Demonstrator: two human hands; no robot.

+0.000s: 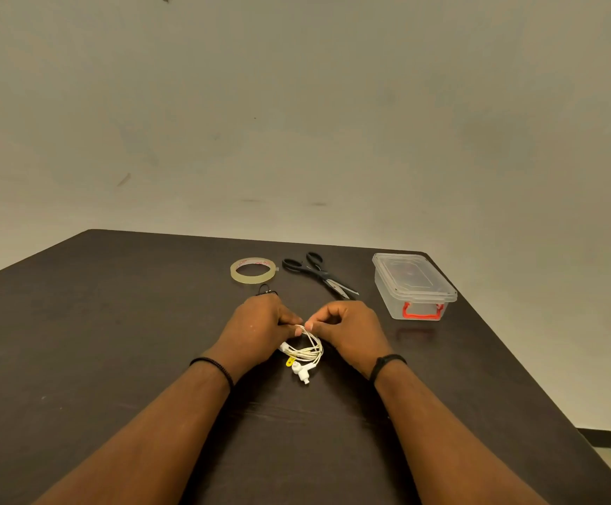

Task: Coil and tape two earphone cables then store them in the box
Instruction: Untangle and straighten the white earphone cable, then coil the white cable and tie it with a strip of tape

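The person's forearms are bare (no sleeves in view). The left wrist (pixel 212 368) wears a thin black beaded bracelet; the right wrist (pixel 387 364) wears a black band.

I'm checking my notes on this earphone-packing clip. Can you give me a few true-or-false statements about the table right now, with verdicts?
1. Both hands, left hand and right hand, pinch the coiled white earphone cable. True.
2. The clear plastic box with red latch has its lid off. False: the lid is on.
3. The black-handled scissors lie between the clear tape roll and the box. True.
4. The tape roll sits inside the box. False: it lies on the dark table.
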